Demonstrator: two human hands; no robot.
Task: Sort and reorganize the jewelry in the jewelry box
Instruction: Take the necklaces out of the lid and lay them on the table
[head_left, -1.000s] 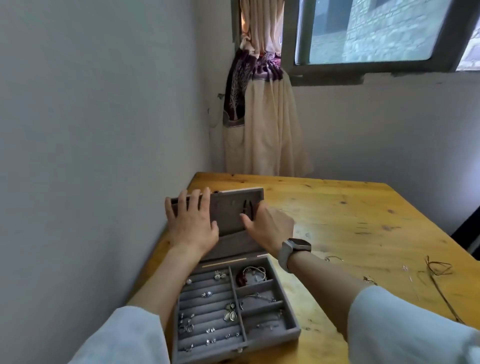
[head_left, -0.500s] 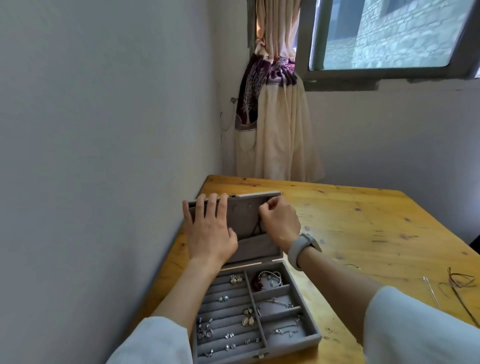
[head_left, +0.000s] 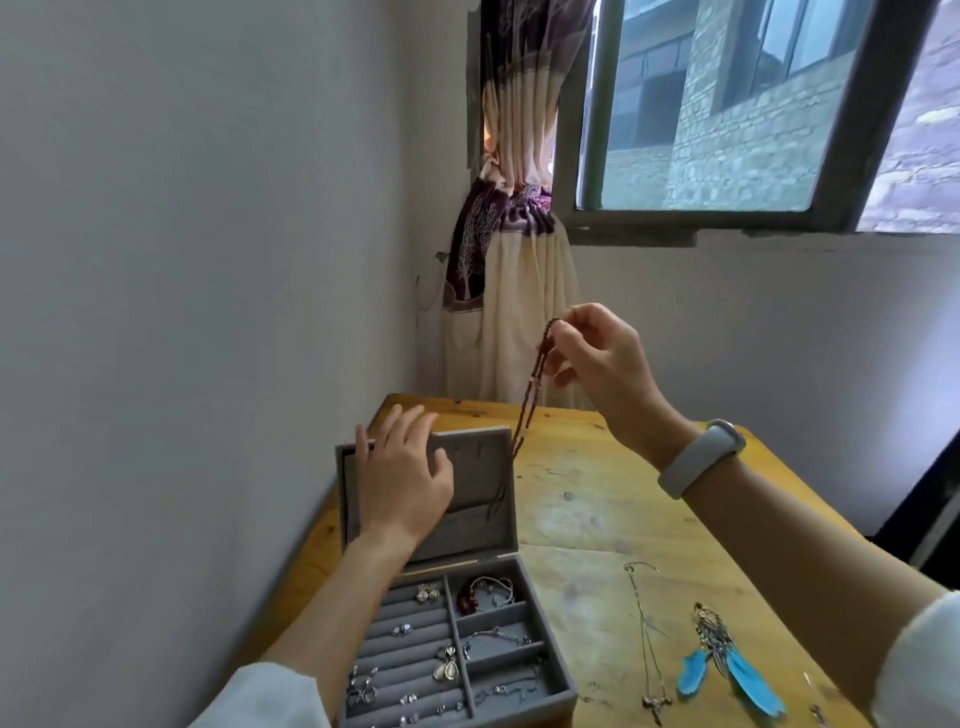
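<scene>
The right hand (head_left: 602, 358) pinches a dark red bead necklace (head_left: 532, 389), hanging above the far side of the grey felt jewelry box (head_left: 545, 691). The left hand (head_left: 402, 480), fingers spread, rests flat on its raised lid (head_left: 488, 467).

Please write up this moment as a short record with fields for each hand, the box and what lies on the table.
left hand: open, flat against the upright lid of the grey velvet jewelry box
right hand: raised, pinch grip on a dark red beaded necklace that hangs free above the lid's right edge
box tray: ring rolls at left hold small silver pieces; compartments at right hold bracelets and chains
wooden table: thin silver chain necklace and blue feather earrings lie right of the box
wrist: pale grey band on the right
</scene>
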